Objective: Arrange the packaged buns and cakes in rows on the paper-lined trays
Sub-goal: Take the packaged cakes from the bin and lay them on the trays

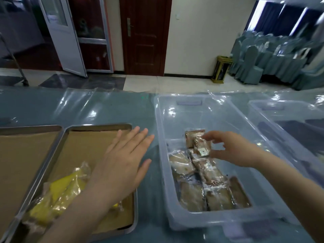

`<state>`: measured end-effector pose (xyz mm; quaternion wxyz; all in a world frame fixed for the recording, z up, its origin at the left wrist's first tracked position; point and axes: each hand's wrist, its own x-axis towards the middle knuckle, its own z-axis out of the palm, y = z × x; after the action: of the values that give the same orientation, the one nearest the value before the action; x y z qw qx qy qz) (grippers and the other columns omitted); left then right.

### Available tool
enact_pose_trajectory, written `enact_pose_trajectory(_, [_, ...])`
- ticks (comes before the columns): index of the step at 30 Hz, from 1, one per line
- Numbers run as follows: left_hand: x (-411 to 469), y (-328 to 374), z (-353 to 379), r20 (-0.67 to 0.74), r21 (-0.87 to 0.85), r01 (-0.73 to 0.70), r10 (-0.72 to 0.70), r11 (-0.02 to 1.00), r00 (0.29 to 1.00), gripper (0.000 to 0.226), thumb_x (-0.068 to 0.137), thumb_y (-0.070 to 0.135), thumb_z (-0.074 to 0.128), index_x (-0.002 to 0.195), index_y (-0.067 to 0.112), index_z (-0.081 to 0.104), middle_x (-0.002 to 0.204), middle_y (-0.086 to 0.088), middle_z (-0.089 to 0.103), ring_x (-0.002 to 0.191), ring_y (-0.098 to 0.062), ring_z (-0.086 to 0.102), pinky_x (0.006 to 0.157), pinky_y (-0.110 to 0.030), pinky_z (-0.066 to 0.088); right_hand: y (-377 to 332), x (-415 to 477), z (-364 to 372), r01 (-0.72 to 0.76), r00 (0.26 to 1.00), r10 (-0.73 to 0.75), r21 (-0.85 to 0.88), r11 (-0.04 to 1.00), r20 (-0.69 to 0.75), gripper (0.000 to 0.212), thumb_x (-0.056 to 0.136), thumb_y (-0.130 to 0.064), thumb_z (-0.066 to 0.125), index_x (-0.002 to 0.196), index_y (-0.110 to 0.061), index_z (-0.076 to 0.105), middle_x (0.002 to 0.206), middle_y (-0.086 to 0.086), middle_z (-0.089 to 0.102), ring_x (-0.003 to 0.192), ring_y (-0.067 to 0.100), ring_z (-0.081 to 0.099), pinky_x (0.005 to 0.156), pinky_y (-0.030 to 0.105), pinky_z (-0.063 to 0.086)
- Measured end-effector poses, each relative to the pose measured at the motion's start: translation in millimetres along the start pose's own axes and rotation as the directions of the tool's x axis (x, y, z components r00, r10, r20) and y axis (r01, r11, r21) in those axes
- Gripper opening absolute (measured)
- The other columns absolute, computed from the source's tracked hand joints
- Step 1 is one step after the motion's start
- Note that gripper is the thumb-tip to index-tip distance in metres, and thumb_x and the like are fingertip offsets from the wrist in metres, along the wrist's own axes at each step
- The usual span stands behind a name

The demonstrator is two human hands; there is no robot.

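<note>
**Q:** What are the hands doing?

**A:** A head-worn camera looks down at a desk [52, 109] covered in shiny clear film. The right hand [231, 151] reaches into a clear plastic bin [175, 216]. It pinches one packaged cake [201, 146] between thumb and forefinger, the other fingers [221, 145] loosely curled. The cake is tilted at the far end of a heap of brown packets [206, 172]. Whether it touches them or is just above them cannot be told. The left hand [122, 158] is flat and spread, holding nothing, over the right edge of the right tray [98, 127].

**Q:** Where do the goods go?

**A:** Two metal trays lined with brown paper lie side by side, left of the bin. The right tray has a few yellow-wrapped buns [59, 190] in its near corner, lying at angles and partly hidden by the forearm. The left tray [31, 128] shows brown paper in the part in view.

**Q:** How should this step be done well?

**A:** The cake should probably be lifted clear of the bin's wall before it swings left. A two-finger pinch on slick film may slip, so the free left hand could support it. It would then be laid flat, square to the tray's rim, to start a straight row.

**Q:** Any writing?

**A:** There is a small pale label on the held cake's wrapper, too blurred to read. No brand is legible.
</note>
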<state>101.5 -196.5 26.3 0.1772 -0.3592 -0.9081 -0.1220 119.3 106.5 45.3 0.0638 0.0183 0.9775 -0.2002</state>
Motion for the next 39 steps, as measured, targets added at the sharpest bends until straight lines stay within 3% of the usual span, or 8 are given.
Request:
enact_pose_trajectory(3, [28, 21, 15, 0.035, -0.098, 0.026, -0.022, 0.995, 0.999, 0.051, 0.093, 0.036, 0.043, 0.138, 0.013, 0.043, 0.144, -0.003, 0.04, 0.136, -0.014, 0.024, 0.113, -0.038, 0.011, 45, 11, -6, -0.056, 0.928, 0.103, -0.139, 0.989, 0.359, 0.06, 0.084, -0.027, 0.071, 0.137, -0.029, 0.043, 0.127, -0.008, 0.054, 0.107, 0.008, 0.055, 0.083, 0.015, 0.039])
enact_pose_trajectory(6, [63, 38, 40, 0.092, -0.21, 0.082, -0.063, 0.974, 0.994, 0.06, 0.096, 0.048, 0.03, 0.148, 0.024, 0.011, 0.155, 0.007, 0.006, 0.135, 0.001, -0.007, 0.105, -0.014, -0.016, 71, 32, -2, -0.026, 0.887, 0.138, -0.25, 0.968, 0.44, 0.056, 0.085, -0.032, 0.068, 0.136, -0.027, 0.045, 0.127, -0.005, 0.055, 0.099, 0.007, 0.053, 0.082, 0.017, 0.039])
enact_pose_trajectory(10, [88, 65, 76, 0.235, -0.153, 0.124, -0.086, 0.98, 0.968, 0.072, 0.095, 0.051, 0.031, 0.148, 0.024, -0.011, 0.156, 0.0, -0.014, 0.139, -0.008, -0.018, 0.108, -0.023, -0.016, 87, 70, 14, 0.062, 0.821, 0.223, -0.47, 0.881, 0.526, 0.055, 0.088, -0.036, 0.064, 0.136, -0.016, 0.046, 0.131, 0.003, 0.055, 0.113, 0.022, 0.055, 0.093, 0.031, 0.045])
enact_pose_trajectory(14, [82, 67, 93, 0.25, 0.096, 0.07, -0.092, 0.993, 0.964, 0.08, 0.092, 0.058, 0.028, 0.147, 0.02, -0.016, 0.156, -0.005, -0.017, 0.135, -0.013, -0.026, 0.103, -0.03, -0.024, 91, 94, 47, 0.155, 0.654, 0.407, -0.64, 0.753, 0.637, 0.04, 0.092, -0.038, 0.06, 0.12, -0.009, 0.056, 0.102, 0.004, 0.057, 0.076, 0.02, 0.059, 0.052, 0.026, 0.048])
enact_pose_trajectory(19, [80, 65, 92, 0.229, 0.174, 0.06, -0.1, 0.983, 0.968, 0.075, 0.094, 0.053, 0.027, 0.149, 0.015, -0.006, 0.158, -0.008, -0.005, 0.143, -0.024, -0.013, 0.104, -0.032, -0.022, 84, 97, 89, 0.057, 0.723, 0.294, -0.479, 0.876, 0.625, 0.038, 0.1, -0.031, 0.04, 0.131, -0.01, 0.048, 0.089, 0.003, 0.052, 0.073, 0.018, 0.048, 0.059, 0.024, 0.042])
enact_pose_trajectory(23, [80, 66, 91, 0.242, 0.187, 0.054, -0.1, 0.981, 0.965, 0.074, 0.093, 0.053, 0.025, 0.149, 0.016, -0.006, 0.158, -0.007, -0.004, 0.144, -0.023, -0.011, 0.106, -0.033, -0.018, 89, 101, 102, -0.114, 0.744, 0.385, -0.465, 0.878, 0.546, 0.038, 0.087, -0.039, 0.062, 0.107, -0.007, 0.056, 0.099, 0.006, 0.056, 0.072, 0.017, 0.052, 0.06, 0.025, 0.048])
enact_pose_trajectory(31, [80, 64, 91, 0.252, 0.166, 0.053, -0.094, 0.985, 0.963, 0.071, 0.094, 0.051, 0.029, 0.149, 0.018, -0.002, 0.158, -0.007, 0.001, 0.144, -0.024, -0.008, 0.107, -0.035, -0.015, 103, 129, 78, -0.389, 0.836, 0.411, -0.136, 0.911, 0.363, 0.044, 0.075, -0.021, 0.077, 0.111, 0.001, 0.063, 0.106, 0.011, 0.064, 0.089, 0.025, 0.061, 0.073, 0.03, 0.052])
enact_pose_trajectory(39, [79, 64, 90, 0.194, 0.188, 0.156, -0.192, 0.97, 0.962, 0.066, 0.092, 0.05, 0.036, 0.148, 0.02, 0.016, 0.157, -0.009, 0.011, 0.145, -0.027, -0.001, 0.111, -0.042, -0.007, 133, 167, 95, -0.682, 0.731, 0.616, 0.322, 0.656, 0.294, 0.04, 0.086, -0.028, 0.069, 0.111, -0.003, 0.052, 0.092, 0.014, 0.057, 0.084, 0.031, 0.059, 0.073, 0.041, 0.054])
